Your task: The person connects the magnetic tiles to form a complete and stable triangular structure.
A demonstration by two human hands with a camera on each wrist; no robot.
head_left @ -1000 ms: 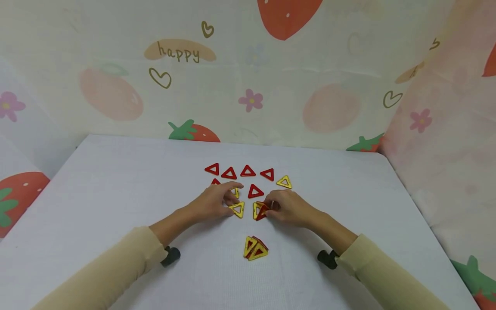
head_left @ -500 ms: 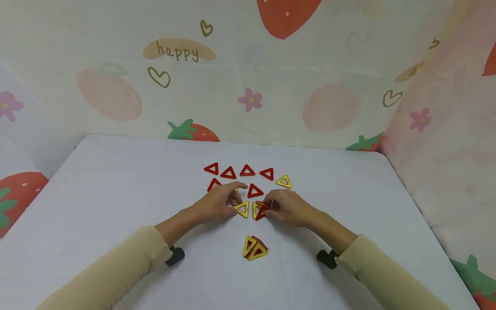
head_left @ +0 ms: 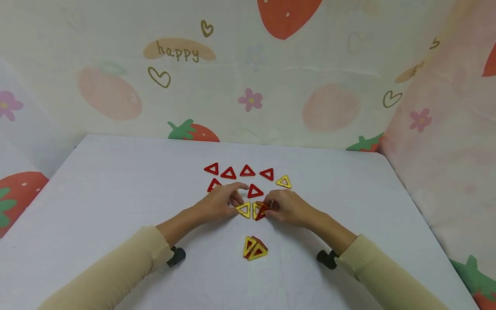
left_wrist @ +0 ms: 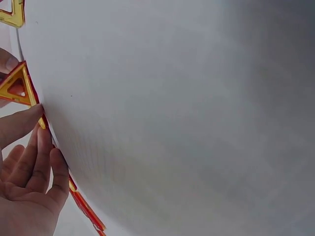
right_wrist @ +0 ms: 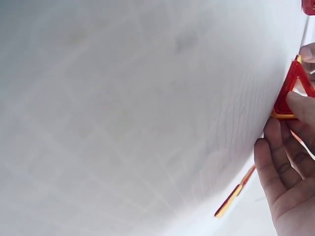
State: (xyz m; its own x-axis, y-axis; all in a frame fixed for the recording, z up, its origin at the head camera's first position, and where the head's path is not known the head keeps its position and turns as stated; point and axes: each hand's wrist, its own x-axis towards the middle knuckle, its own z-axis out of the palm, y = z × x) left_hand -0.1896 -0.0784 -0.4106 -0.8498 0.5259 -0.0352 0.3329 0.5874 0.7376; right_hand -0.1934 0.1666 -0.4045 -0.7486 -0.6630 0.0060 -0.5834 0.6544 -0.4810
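Observation:
Between thumb and fingers, my left hand (head_left: 215, 202) pinches a yellow triangle tile (head_left: 249, 210) lying on the table. Close to its right stands a small folded group of triangle tiles, with a yellow tile (head_left: 254, 211) and a leaning red tile (head_left: 258, 216). My right hand (head_left: 292, 209) grips this group by the red side; in the right wrist view, the thumb presses on the red triangle tile (right_wrist: 283, 101). A narrow gap seems to separate the two yellow tiles. Nearer the front stands a pyramid of yellow and red triangle tiles (head_left: 255, 254), touched by neither hand.
Behind the hands lie several loose red triangle tiles (head_left: 247, 174) in a rough row, with a yellow triangle tile (head_left: 289, 185) at its right end. Another red triangle tile (head_left: 250, 194) lies just beyond the fingers. My left hand partly covers a red tile (head_left: 211, 185).
My left hand has slid right with the yellow triangle tile, bringing it close beside the folded group. The right hand has kept its place and grip.

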